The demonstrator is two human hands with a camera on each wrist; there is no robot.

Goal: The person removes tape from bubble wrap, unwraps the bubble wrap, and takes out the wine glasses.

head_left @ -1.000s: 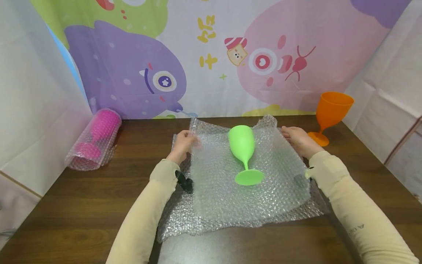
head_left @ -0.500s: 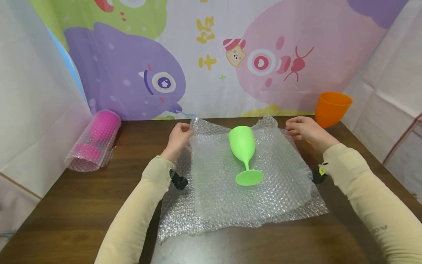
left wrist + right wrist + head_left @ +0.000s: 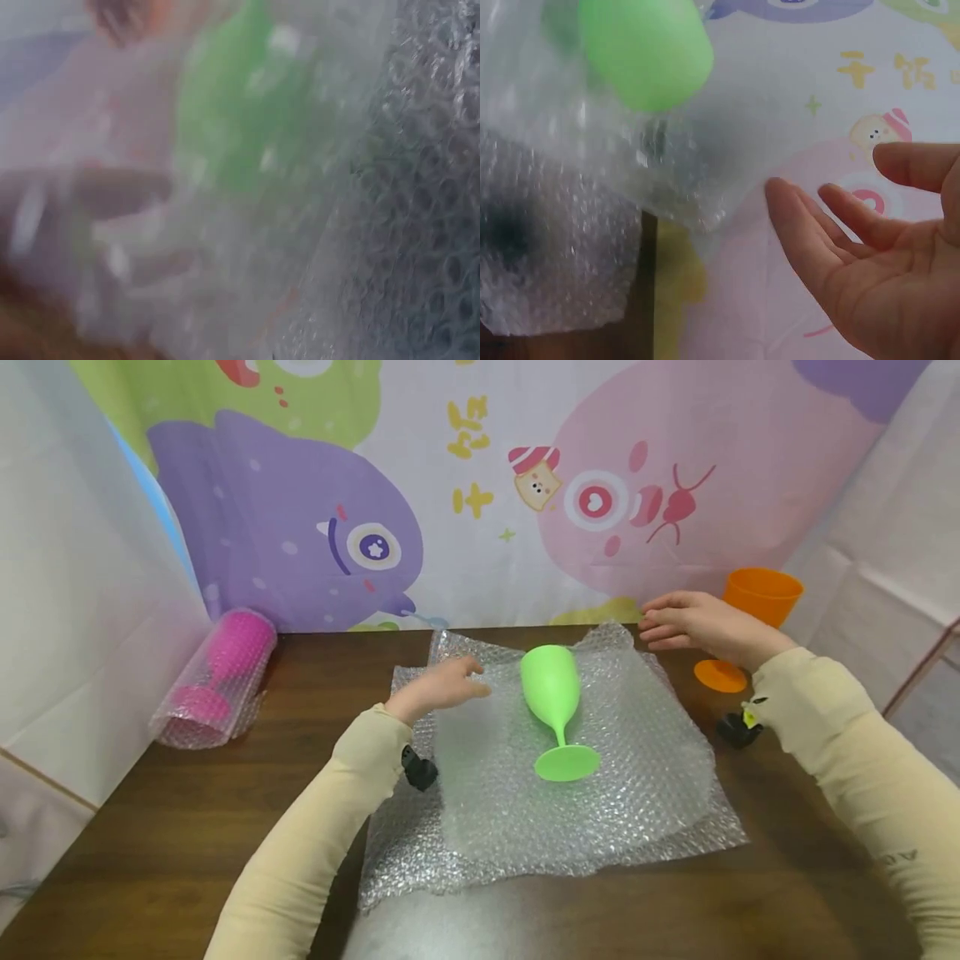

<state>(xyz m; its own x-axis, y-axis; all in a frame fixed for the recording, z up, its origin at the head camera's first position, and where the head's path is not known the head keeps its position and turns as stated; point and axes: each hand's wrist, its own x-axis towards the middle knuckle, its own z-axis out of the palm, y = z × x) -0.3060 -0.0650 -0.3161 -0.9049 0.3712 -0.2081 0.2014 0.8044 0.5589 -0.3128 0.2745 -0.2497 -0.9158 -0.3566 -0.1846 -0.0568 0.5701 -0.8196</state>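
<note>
A light green plastic goblet point(image 3: 551, 685) lies on its side on overlapping sheets of bubble wrap point(image 3: 517, 827), its foot toward me. Over the left part of the wrap hovers my left hand point(image 3: 442, 685), fingers loosely bent and holding nothing. The left wrist view is blurred, showing the goblet point(image 3: 232, 112) through a haze of wrap point(image 3: 420, 225). My right hand point(image 3: 701, 625) is raised beyond the wrap's far right corner, in front of the orange goblet point(image 3: 763, 597), partly hiding it. In the right wrist view that hand point(image 3: 877, 255) has spread, relaxed fingers, apart from the wrap.
A pink goblet rolled in bubble wrap point(image 3: 213, 681) lies at the left on the brown table point(image 3: 300, 785). Behind stands a cartoon-printed cloth point(image 3: 480, 568). White panels point(image 3: 877, 577) flank the table on both sides.
Both hands have let go of the wrap's edges. My left hand dipped left, then came right over the wrap. The right hand moved up and away. The green goblet stayed put.
</note>
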